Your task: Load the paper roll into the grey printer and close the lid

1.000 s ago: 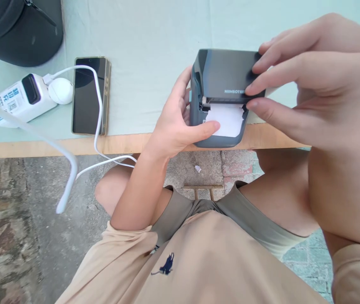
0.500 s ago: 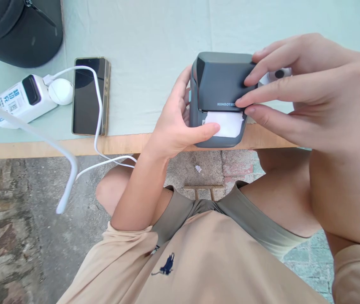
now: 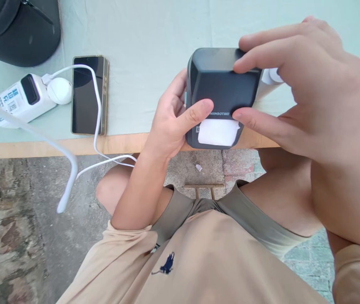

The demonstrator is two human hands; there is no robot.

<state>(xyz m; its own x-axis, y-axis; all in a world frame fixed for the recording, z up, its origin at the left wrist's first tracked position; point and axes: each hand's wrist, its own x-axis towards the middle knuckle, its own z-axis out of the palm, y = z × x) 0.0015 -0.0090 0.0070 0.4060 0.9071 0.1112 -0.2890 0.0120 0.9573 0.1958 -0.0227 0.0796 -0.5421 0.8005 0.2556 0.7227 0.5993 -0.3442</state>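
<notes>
A dark label printer [image 3: 226, 88] with NIIMBOT lettering is held just over the table's front edge. A strip of white label paper [image 3: 218, 132] sticks out below its lid. My left hand [image 3: 176, 112] wraps its left side, the thumb resting on the lid's lower left part. On the other side my right hand [image 3: 296, 84] spans the lid, its fingertips at the upper right and its thumb at the lower right edge. Behind that hand a white roll-like object [image 3: 267, 81] lies on the table, partly hidden.
A phone [image 3: 87, 97] lies left on the pale-green cloth [image 3: 148, 42]. Beside it, a white power strip [image 3: 24, 101] holds a round white plug [image 3: 59, 90]. A white cable [image 3: 99, 101] crosses the phone and hangs over the wooden table edge [image 3: 119, 143]. A black bag [image 3: 18, 33] stands back left.
My left thumb has moved up from the paper onto the lid. My right fingers have spread wider, up to the lid's upper edge. The printer has shifted slightly, and its lid looks lower.
</notes>
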